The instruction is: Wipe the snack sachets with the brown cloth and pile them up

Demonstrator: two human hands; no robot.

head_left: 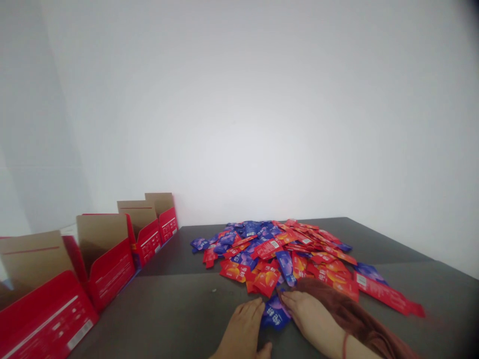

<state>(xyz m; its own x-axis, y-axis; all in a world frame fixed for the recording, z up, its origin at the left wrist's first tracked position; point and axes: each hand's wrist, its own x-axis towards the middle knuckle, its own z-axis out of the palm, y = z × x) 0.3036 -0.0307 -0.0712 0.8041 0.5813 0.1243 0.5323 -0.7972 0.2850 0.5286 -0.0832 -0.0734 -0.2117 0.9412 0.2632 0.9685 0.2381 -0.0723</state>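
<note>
Blue packet [276, 315] on the worktop [175, 304], close in front of me, between my two hands and just this side of the pile [267, 249]. Its printed face is up. The part I can see runs away from me, the far end leaning right towards my right fingers; both side edges are partly covered, so I cannot be sure of the full long axis. Lettering sits aslant across the face.

Left hand [241, 326]: open, fingers straight and together, tips at the packet's left edge, thumb apart on the near side. Right hand [307, 313]: fingers stretched forward and left, tips over the packet's right edge; thumb hidden, so I cannot tell whether it grips. Red band [345, 345] on the right wrist; brown sleeve [348, 310] beyond that forearm.

Pile: red and blue packets, overlapping, pointing every way. One slim blue packet [286, 268] at its near side lies lengthwise away from me, near end slightly right. At the right edge, a long red packet [389, 294] slants near and right, partly over another blue one.

Left: red boxes [112, 276] in a receding row, brown flaps up.
</note>
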